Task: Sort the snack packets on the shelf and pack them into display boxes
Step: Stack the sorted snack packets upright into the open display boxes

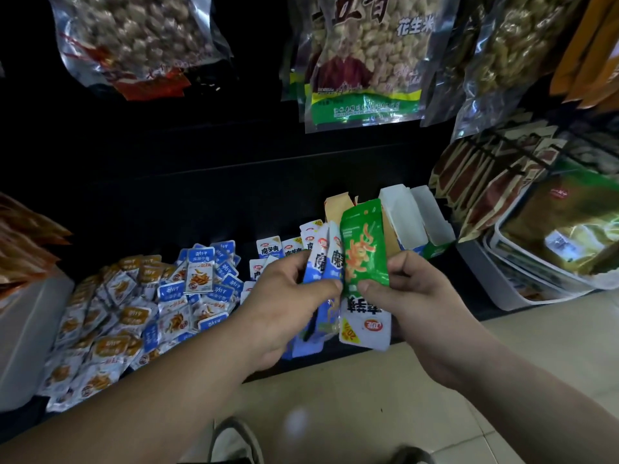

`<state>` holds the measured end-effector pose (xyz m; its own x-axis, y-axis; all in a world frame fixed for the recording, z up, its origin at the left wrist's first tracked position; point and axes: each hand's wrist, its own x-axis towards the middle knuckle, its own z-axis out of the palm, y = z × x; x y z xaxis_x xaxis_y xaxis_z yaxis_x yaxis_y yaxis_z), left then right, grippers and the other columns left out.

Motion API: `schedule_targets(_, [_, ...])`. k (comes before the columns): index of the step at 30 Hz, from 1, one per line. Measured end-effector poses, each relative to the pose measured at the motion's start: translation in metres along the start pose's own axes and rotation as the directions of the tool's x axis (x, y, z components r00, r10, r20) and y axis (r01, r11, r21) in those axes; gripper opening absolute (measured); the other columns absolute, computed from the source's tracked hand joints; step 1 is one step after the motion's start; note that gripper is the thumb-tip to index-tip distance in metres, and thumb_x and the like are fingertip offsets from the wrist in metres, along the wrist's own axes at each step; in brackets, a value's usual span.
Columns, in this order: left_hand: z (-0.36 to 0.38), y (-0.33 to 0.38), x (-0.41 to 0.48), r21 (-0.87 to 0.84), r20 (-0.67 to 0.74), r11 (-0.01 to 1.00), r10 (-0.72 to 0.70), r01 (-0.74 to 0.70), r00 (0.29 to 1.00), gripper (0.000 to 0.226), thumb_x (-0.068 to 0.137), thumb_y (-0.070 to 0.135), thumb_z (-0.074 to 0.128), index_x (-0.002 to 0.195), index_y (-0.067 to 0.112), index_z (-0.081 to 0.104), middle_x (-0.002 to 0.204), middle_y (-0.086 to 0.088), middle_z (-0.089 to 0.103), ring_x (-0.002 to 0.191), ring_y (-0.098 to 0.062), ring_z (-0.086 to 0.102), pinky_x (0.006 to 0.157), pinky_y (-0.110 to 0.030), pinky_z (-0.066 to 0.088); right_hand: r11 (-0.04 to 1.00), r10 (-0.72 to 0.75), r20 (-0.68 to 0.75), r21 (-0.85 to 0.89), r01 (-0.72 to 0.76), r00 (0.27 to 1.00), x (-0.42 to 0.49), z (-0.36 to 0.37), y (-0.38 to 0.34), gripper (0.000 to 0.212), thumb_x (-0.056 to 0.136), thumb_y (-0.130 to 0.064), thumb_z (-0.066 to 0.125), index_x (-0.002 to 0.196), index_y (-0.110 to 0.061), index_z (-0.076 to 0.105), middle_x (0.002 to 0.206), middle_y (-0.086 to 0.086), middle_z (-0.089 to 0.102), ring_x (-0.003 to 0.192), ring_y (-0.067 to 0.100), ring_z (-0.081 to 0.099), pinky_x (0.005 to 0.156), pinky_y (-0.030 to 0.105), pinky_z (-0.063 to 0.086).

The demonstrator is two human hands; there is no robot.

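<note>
My left hand (284, 303) grips a bunch of blue-and-white snack packets (321, 262), held upright above the dark shelf's front edge (318, 360). My right hand (412, 296) pinches a green packet (363, 249) with an orange picture, pressed against the right side of that bunch. Below the hands a blue-and-white packet (366, 324) lies upside down on the shelf. Behind the hands stand open display boxes (408, 216) with raised white flaps. More blue-and-white packets (269, 251) stand behind my left hand.
A heap of small blue and orange packets (140, 306) covers the shelf's left part. Large bags of peanuts (365, 61) hang above. White bins (536, 262) with green bags stand at the right. A grey box (26, 329) sits at the far left. Beige floor tiles lie below.
</note>
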<state>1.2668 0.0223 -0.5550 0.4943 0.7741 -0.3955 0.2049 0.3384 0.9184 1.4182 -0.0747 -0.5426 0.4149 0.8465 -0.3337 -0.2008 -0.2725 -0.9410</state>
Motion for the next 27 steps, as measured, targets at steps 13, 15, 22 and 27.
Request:
schedule_targets(13, [-0.05,0.02,-0.003,0.692,0.44,0.623,0.039,-0.366,0.897,0.021,0.095,0.028,0.075,0.114,0.036,0.072,0.143,0.028,0.054,0.132,0.004,0.052,0.116,-0.034,0.043,0.556,-0.078,0.062,-0.826,0.095,0.995,0.021,-0.028,-0.001,0.021,0.076,-0.027,0.088,0.09,-0.039,0.078,0.091,-0.023,0.073,0.091,-0.001,0.068,0.078,0.027,0.058])
schedule_targets(15, [-0.041,0.011,-0.002,0.731,0.507,0.522,0.017,-0.44,0.862,0.015,0.096,0.031,0.073,0.11,0.034,0.074,0.156,0.031,0.036,0.144,0.009,0.03,0.12,-0.025,0.029,0.564,-0.062,0.13,-0.814,0.142,0.99,0.018,-0.024,-0.006,0.022,0.074,-0.025,0.09,0.081,-0.04,0.077,0.087,-0.02,0.073,0.082,0.002,0.07,0.074,0.03,0.059])
schedule_targets(22, [-0.033,-0.002,0.001,0.618,0.422,0.702,0.084,-0.354,0.903,0.003,0.095,0.022,0.075,0.092,0.02,0.077,0.088,-0.002,0.069,0.083,-0.027,0.069,0.074,-0.048,0.059,0.652,-0.246,-0.079,-0.751,0.104,0.966,0.017,-0.025,-0.013,0.054,0.066,-0.045,0.092,0.114,-0.042,0.067,0.101,-0.019,0.069,0.09,0.004,0.066,0.081,0.034,0.058])
schedule_targets(27, [-0.028,0.007,-0.002,0.35,0.278,0.921,0.07,-0.169,0.958,0.009,0.096,0.01,0.073,0.102,0.013,0.077,0.089,-0.005,0.08,0.082,-0.018,0.078,0.07,-0.032,0.064,0.967,0.228,-0.045,-0.107,-0.232,0.973,0.02,-0.03,-0.003,0.053,0.084,-0.041,0.08,0.116,-0.001,0.067,0.107,0.016,0.077,0.099,0.027,0.075,0.091,0.048,0.062])
